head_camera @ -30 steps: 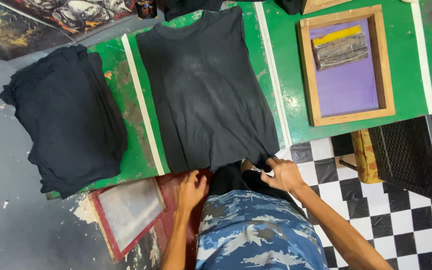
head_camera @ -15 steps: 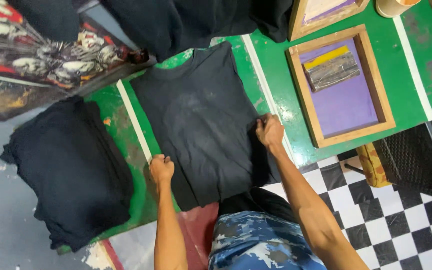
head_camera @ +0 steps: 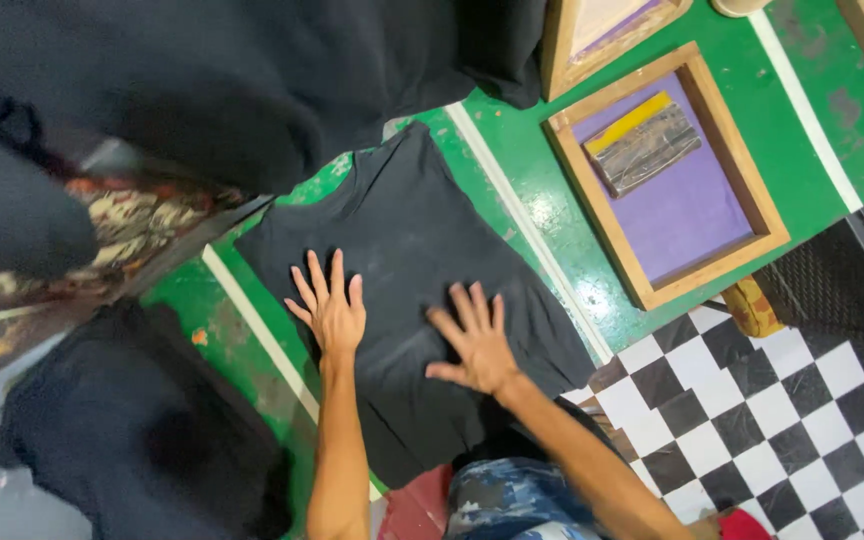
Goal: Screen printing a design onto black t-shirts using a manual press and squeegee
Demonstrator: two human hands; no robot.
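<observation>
Both hands now mid-frame, left hand (head_camera: pixel 330 312) and right hand (head_camera: pixel 477 345) flat, fingers spread, gripping nothing, on black shirt (head_camera: pixel 407 225); previously at its edges.

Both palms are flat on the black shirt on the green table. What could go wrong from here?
The left hand and right hand press the black shirt, whose lower hem overhangs the green table; it could slide or crease. Pale marks show on the cloth, so pressing may smear them. The wooden frame with a squeegee sits close.
</observation>
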